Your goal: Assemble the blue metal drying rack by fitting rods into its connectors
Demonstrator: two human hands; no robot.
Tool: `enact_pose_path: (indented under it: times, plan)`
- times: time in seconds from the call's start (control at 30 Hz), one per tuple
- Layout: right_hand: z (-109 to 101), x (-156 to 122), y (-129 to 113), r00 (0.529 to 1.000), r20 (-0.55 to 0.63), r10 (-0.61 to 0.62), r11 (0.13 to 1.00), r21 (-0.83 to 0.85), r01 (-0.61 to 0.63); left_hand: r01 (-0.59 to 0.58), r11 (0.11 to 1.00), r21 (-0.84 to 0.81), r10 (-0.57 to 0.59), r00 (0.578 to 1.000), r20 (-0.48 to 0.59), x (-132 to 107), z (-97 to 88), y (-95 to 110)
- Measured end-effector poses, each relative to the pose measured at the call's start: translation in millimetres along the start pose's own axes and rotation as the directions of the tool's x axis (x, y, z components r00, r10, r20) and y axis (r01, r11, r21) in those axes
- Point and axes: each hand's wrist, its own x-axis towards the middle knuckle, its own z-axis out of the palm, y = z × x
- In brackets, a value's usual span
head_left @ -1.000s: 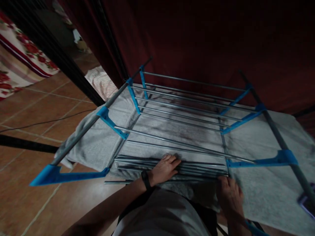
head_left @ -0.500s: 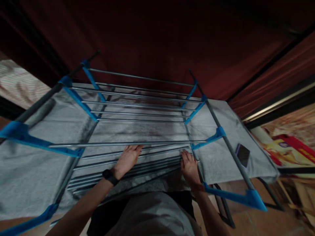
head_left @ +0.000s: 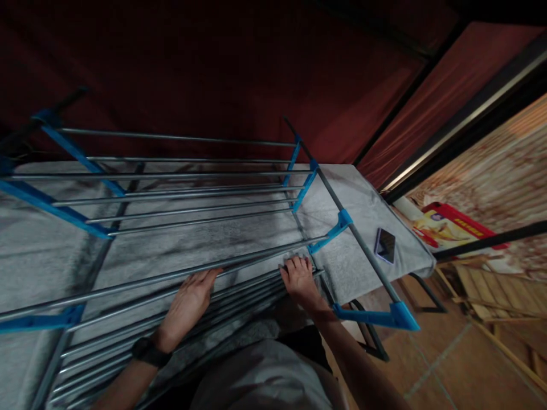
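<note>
A metal drying rack (head_left: 354, 236) with blue plastic joints stands over a grey towel (head_left: 196, 242) spread on a lower surface. My left hand (head_left: 188, 302), a black watch on its wrist, lies palm down with fingers stretched over the near steel rods (head_left: 171, 276). My right hand (head_left: 299, 276) rests at the right end of the same rods, next to a blue joint (head_left: 329, 233), with its fingers curled over a rod end.
A phone (head_left: 385, 245) lies on the towel's right part, beyond the rack's side rail. Dark red curtains hang behind the rack. At right, a tiled floor with wooden slats (head_left: 491, 293) and a red and yellow package (head_left: 448, 228).
The view has swung to the right. My left hand slid forward along the rods and my right hand moved up to the rod ends by the blue joint.
</note>
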Motion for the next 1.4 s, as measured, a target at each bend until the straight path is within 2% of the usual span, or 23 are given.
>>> enact_pose_path:
  times: [0.2,0.33,0.47,0.57,0.67,0.73,0.93,1.23,1.4]
  plan:
    - [8.3,-12.0,15.6,0.997,-0.039,0.061,0.988,0.142,-0.055,-0.038,0.996,-0.080,0.036,0.999,-0.027,-3.5,14.3,-8.3]
    - [12.1,-14.2,29.4,0.976,-0.128,0.177,0.979,0.127,-0.161,-0.036,0.996,-0.078,0.034,0.999,-0.031,-9.1,19.3,-16.4]
    - [16.7,-12.1,38.2,0.927,-0.199,0.319,0.946,0.129,-0.298,-0.062,0.995,-0.083,0.062,0.998,-0.003,-10.1,19.5,-18.6]
    - [21.4,-13.1,44.3,0.876,-0.245,0.415,0.904,0.215,-0.368,-0.048,0.996,-0.077,0.049,0.999,0.012,-7.6,19.0,-14.8]
    - [24.1,-16.3,53.9,0.827,-0.276,0.490,0.850,0.362,-0.383,-0.043,0.996,-0.077,0.045,0.999,0.019,-5.3,18.7,-10.8]
    - [23.9,-16.6,61.5,0.811,-0.281,0.514,0.823,0.430,-0.372,-0.040,0.996,-0.079,0.042,0.999,0.022,-4.7,18.6,-9.6]
    - [22.7,-3.9,75.0,0.857,-0.194,0.477,0.825,0.435,-0.361,-0.054,0.996,-0.076,0.053,0.999,-0.015,-5.3,19.2,-11.9]
    - [20.9,1.9,76.5,0.856,-0.188,0.482,0.836,0.391,-0.385,-0.066,0.995,-0.073,0.066,0.998,-0.003,-3.1,15.0,-12.7]
    - [16.1,6.2,74.3,0.838,-0.188,0.513,0.827,0.370,-0.423,-0.075,0.995,-0.067,0.076,0.997,0.000,-3.3,15.4,-13.1]
